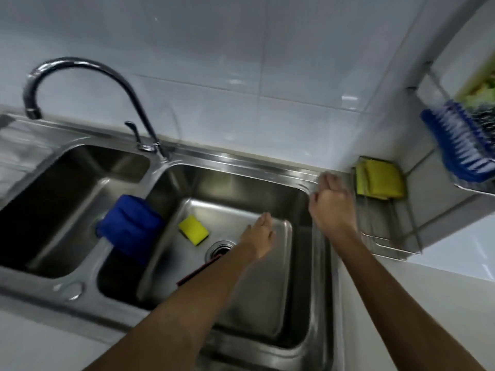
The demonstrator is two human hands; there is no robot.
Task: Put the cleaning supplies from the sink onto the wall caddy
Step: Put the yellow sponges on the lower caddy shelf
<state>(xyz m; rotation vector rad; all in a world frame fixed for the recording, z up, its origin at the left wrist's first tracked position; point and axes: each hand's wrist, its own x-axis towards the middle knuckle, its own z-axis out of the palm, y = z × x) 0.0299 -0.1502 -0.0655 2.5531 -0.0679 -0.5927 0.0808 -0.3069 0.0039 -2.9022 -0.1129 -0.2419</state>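
A yellow sponge [193, 230] lies on the floor of the right sink basin [267, 290], near the drain [219, 250]. A folded blue cloth [130, 226] hangs over the divider between the two basins. My left hand [259, 238] reaches into the right basin with flat, empty fingers, a little right of the sponge. My right hand [330, 204] hovers over the sink's right rim with loosely curled fingers and holds nothing. Just right of it, a yellow cloth [380, 180] rests in the wire wall caddy [391, 236]. A blue brush [460, 148] sits in an upper rack.
A curved chrome faucet [88, 84] rises behind the divider. The left basin [53, 204] is dark. A thin dark red-edged item [198, 271] shows beside my left forearm. White tiled walls meet in a corner at the right; pale counter lies in front.
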